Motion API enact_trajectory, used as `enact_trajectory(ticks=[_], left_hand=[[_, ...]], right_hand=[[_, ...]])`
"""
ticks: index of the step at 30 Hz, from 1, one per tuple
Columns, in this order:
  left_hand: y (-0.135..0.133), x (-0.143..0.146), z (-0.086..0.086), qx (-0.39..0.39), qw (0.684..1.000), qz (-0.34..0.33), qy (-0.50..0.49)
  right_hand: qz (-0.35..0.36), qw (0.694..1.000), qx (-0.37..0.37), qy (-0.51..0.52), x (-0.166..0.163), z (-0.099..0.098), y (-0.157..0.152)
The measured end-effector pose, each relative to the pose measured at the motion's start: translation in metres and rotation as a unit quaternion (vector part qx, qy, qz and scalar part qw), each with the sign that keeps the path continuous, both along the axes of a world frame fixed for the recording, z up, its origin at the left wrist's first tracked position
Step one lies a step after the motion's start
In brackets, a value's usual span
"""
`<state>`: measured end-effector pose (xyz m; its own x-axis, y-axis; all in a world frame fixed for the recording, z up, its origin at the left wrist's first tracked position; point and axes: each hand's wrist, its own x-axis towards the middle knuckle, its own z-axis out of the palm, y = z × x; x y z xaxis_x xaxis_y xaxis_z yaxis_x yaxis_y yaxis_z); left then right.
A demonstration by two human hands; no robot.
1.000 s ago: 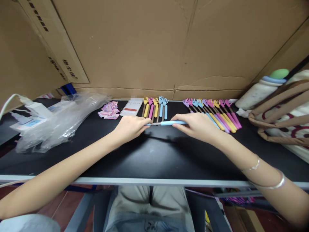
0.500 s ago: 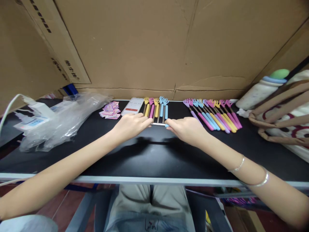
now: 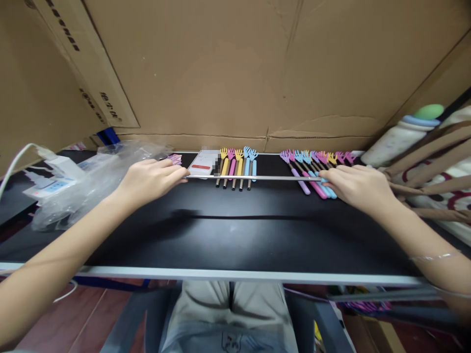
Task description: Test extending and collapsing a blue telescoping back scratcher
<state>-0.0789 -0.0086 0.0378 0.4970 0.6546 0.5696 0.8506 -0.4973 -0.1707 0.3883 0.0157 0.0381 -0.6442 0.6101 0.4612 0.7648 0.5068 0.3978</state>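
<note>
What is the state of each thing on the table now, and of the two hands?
telescopic back scratcher: extended, held level over the table.
left hand: pinching its left end.
right hand: gripping its blue handle end.
left row of back scratchers: collapsed, lying side by side.
right row of back scratchers: collapsed, lying flat.
plastic bag: crumpled.

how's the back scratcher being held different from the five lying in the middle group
The held back scratcher is pulled out into a long thin metal rod; the middle group are collapsed short. It runs sideways across the table, left hand at one end, right hand at the other; the group point toward the cardboard wall. It is up in the hands; they lie flat. Both show metal shafts.
</note>
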Motion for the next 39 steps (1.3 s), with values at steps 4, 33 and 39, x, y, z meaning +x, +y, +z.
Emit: enact_trajectory(ticks=[4, 33, 39], left_hand=[[-0.002, -0.013, -0.001, -0.012, 1.0, -0.014, -0.021], [0.012, 0.044, -0.015, 0.161, 0.968, -0.093, 0.171], [0.0, 0.076, -0.016, 0.122, 0.975, -0.088, 0.163]], right_hand=[[-0.014, 1.0, 0.003, 0.003, 0.027, -0.003, 0.006], [0.049, 0.999, 0.013, -0.004, -0.064, -0.02, -0.011], [0.079, 0.997, 0.004, 0.02, -0.102, -0.027, -0.021]])
